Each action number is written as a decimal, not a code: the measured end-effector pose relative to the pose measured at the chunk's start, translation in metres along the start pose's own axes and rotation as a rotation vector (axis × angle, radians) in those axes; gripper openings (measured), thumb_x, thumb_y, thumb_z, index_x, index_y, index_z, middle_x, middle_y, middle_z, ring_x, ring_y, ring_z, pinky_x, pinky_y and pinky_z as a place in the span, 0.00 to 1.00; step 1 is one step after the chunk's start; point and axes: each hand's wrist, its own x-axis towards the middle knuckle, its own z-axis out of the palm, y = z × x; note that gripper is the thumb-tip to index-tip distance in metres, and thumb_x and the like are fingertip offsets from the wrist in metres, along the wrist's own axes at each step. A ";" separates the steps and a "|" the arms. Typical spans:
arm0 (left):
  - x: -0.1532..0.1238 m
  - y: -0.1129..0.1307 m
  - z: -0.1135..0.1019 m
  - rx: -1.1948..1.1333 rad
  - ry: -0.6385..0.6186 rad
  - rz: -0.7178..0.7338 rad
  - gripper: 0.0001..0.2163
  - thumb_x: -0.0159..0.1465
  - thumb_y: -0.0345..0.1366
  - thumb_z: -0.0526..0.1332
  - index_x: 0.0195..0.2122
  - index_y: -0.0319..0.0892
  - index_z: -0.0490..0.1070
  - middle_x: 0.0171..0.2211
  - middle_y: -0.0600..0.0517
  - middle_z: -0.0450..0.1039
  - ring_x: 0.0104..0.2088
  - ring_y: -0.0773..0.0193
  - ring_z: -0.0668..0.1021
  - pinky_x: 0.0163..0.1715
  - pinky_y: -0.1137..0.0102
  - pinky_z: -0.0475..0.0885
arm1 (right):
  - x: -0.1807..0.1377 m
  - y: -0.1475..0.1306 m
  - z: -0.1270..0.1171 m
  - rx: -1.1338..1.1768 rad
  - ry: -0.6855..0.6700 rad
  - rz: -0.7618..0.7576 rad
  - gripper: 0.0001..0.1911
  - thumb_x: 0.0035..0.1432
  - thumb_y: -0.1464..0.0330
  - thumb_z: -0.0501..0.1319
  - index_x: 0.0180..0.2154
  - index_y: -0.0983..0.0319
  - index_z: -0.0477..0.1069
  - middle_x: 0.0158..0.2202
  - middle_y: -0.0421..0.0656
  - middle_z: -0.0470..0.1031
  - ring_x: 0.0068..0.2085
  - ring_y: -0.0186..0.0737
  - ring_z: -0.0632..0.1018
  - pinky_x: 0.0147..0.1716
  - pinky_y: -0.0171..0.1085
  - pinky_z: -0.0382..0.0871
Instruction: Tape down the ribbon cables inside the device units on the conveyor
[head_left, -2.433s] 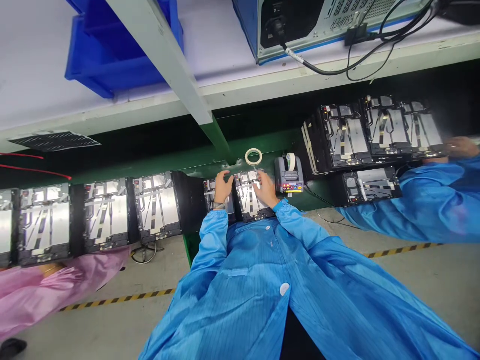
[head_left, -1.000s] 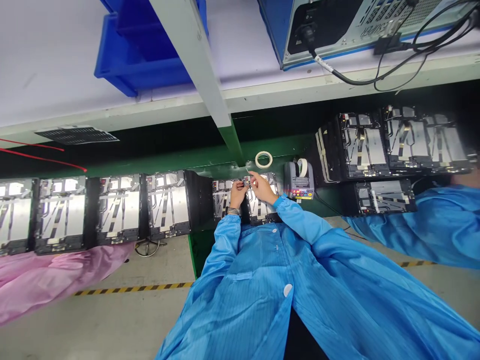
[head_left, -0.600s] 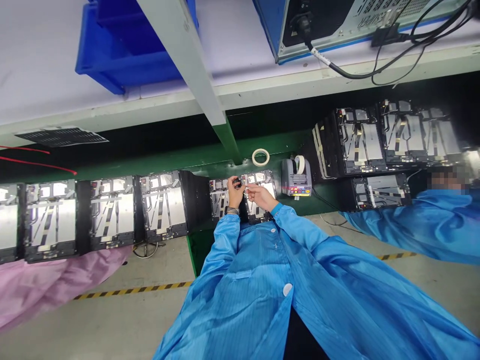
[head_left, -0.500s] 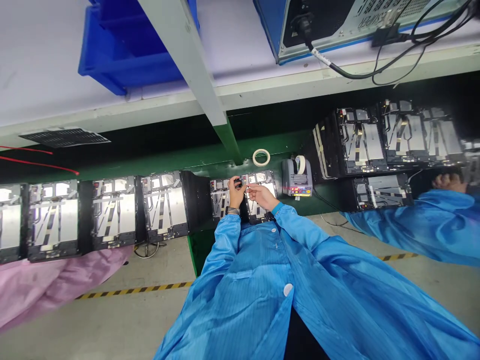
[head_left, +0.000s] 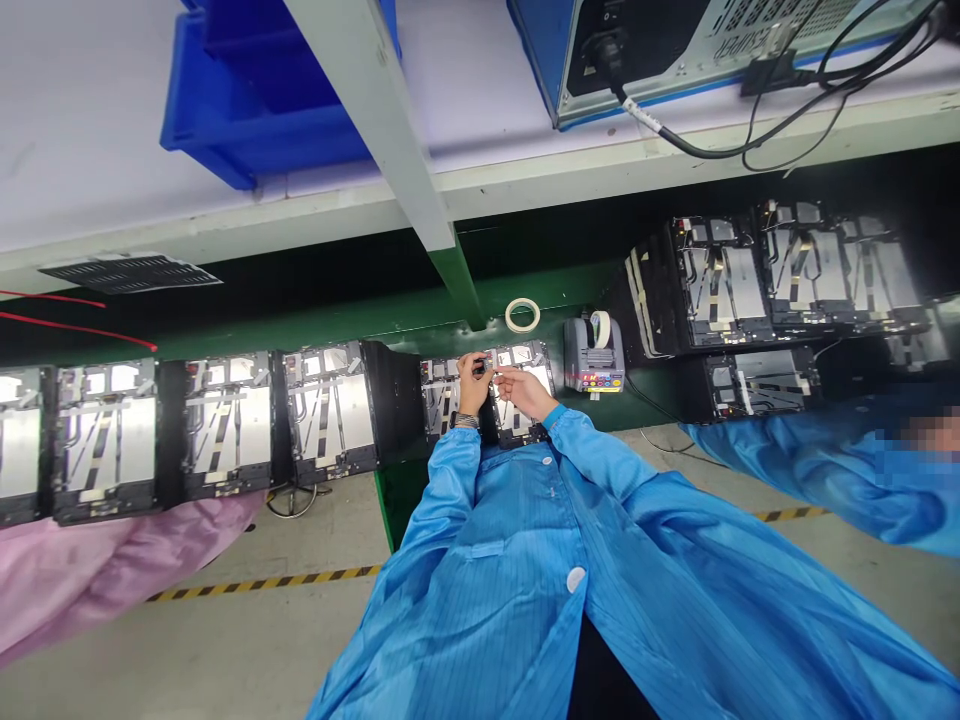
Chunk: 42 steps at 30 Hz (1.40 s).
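A: What fills the view around the hands?

B: A green tabletop (head_left: 337, 330) carrying rows of open metal-backed panel units (head_left: 330, 410), striped with ribbon strips; above it, a blue bin (head_left: 255, 110) and a blue-cased machine (head_left: 637, 60) sit on a white shelf (head_left: 112, 150).

A: And right by the hands?

B: A tape dispenser (head_left: 594, 350) stands just beyond the right hand (head_left: 519, 392); a ring of tape (head_left: 522, 316) lies ahead of both hands; a co-worker's blue sleeve (head_left: 810, 470) lies well off to the right.

A: What are the hands doing?

B: They meet over two panel units; the left hand (head_left: 471, 384) is pinched closed on a small dark part (head_left: 480, 368), which sits between the hands; the right hand's fingers reach toward it, though whether they grip anything I cannot tell.
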 end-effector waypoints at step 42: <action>0.021 0.009 -0.015 0.225 -0.144 0.192 0.08 0.62 0.33 0.70 0.43 0.48 0.81 0.54 0.44 0.66 0.65 0.48 0.69 0.69 0.51 0.62 | -0.015 -0.043 -0.008 -1.483 0.012 -0.554 0.14 0.58 0.74 0.63 0.43 0.56 0.84 0.40 0.47 0.82 0.46 0.51 0.78 0.50 0.43 0.69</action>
